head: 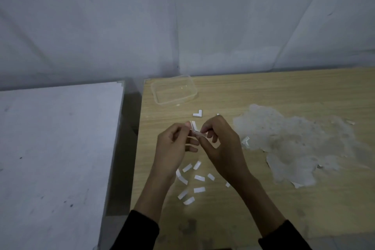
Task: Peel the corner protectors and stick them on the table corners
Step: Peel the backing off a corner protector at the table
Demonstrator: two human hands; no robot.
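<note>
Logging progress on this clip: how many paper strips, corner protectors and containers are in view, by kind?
Paper strips: 10, lying on the table
Corner protectors: 2, one on the table, one pinched between left hand and right hand
Plastic container: 1
Total: 13
Unclear scraps by the right hand not counted.

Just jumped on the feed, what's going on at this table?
A person holds one L-shaped corner protector above the wooden table, the left hand and right hand both pinching it, apparently working at its backing. Small white strips, likely peeled backings, lie scattered on the table beneath the wrists. A spare protector lies farther back, in front of a clear plastic container.
</note>
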